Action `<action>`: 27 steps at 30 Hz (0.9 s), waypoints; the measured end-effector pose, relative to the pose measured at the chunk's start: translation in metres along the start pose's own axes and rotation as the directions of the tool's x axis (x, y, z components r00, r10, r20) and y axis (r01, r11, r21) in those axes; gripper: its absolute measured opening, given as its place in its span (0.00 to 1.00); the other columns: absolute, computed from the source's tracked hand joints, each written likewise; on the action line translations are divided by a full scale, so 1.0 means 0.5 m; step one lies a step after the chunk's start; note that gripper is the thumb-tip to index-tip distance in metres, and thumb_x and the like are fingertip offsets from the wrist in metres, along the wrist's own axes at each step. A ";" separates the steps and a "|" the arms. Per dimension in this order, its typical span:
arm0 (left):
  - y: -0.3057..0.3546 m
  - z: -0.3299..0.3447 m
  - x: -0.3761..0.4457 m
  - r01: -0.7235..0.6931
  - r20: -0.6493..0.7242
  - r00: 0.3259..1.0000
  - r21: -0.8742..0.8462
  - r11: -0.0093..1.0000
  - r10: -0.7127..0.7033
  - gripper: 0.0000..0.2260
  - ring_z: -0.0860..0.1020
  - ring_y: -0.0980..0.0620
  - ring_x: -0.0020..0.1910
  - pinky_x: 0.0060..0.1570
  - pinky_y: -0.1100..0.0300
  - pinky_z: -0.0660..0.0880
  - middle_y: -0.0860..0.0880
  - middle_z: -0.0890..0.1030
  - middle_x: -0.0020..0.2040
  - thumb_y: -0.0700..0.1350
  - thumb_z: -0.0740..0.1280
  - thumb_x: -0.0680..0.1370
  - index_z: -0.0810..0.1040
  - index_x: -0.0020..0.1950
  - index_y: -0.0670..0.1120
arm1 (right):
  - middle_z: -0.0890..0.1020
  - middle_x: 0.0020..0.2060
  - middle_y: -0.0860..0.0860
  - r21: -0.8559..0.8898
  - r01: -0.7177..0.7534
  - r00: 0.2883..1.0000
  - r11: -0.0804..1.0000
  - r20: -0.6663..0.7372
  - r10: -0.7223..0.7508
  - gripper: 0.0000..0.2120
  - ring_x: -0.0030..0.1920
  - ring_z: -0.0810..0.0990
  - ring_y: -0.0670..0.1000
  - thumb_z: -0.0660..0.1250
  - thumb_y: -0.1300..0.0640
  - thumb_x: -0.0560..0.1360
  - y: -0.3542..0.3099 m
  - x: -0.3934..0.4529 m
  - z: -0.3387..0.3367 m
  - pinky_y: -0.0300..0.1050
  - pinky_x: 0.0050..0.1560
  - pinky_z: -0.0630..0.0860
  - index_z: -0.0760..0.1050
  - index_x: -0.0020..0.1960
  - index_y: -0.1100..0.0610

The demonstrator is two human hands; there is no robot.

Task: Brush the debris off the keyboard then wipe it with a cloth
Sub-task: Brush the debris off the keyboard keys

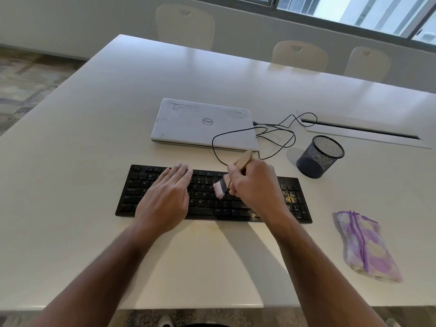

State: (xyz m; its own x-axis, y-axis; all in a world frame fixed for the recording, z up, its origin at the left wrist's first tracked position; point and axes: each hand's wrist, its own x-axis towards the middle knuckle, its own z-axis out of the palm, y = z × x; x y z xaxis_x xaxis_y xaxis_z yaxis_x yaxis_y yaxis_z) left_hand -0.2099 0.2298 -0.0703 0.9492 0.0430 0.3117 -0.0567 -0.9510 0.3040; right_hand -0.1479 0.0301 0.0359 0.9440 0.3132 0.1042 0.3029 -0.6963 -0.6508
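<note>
Resting flat with fingers straight and together, the left hand (pixel 165 197) presses on the left-centre keys of the black keyboard (pixel 213 194), which lies across the middle of the frame on the white table (pixel 94 114). The right hand (pixel 256 185) grips the wooden handle of a small brush (pixel 232 177), fingers curled round it; the pale bristles point down and to the left and meet the keys near the keyboard's centre. The handle end rises toward the upper right, above the knuckles.

Yellowish debris (pixel 289 197) lies scattered on the keys at the keyboard's right end, with more along its near edge, just right of the right wrist.

A folded purple and white cloth (pixel 366 244) lies on the table at the lower right of the frame, apart from the keyboard and touched by neither hand.

Beyond the keyboard, a closed white Dell laptop (pixel 203 125) sits at centre frame. A black cable (pixel 276 135) loops from its right side. A black mesh pen cup (pixel 318 156) stands right of the cable. Three pale chairs (pixel 299 55) line the table's far edge.
</note>
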 end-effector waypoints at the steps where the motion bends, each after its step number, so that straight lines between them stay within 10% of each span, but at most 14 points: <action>1: 0.000 0.001 0.000 0.000 0.001 1.000 -0.002 1.000 0.000 0.27 0.58 0.52 0.80 0.80 0.53 0.55 0.45 0.65 0.79 0.44 0.52 0.80 0.65 0.79 0.42 | 0.84 0.29 0.53 -0.039 0.006 1.000 0.999 0.019 -0.006 0.16 0.32 0.85 0.54 0.66 0.53 0.84 0.000 -0.004 0.002 0.56 0.40 0.84 0.80 0.40 0.60; 27: 0.000 0.001 -0.001 0.003 0.002 1.000 -0.001 1.000 -0.003 0.27 0.58 0.53 0.80 0.80 0.53 0.56 0.45 0.65 0.80 0.45 0.51 0.80 0.65 0.79 0.43 | 0.84 0.30 0.52 0.004 0.009 0.999 1.000 0.032 -0.009 0.15 0.33 0.86 0.51 0.66 0.53 0.84 0.026 -0.007 -0.035 0.57 0.43 0.85 0.81 0.42 0.59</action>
State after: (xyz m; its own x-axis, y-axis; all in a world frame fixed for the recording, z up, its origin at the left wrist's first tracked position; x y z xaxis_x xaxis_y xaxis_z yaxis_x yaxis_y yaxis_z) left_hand -0.2101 0.2295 -0.0709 0.9499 0.0458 0.3092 -0.0537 -0.9506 0.3057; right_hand -0.1451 0.0084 0.0402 0.9364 0.3403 0.0862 0.3112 -0.6909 -0.6526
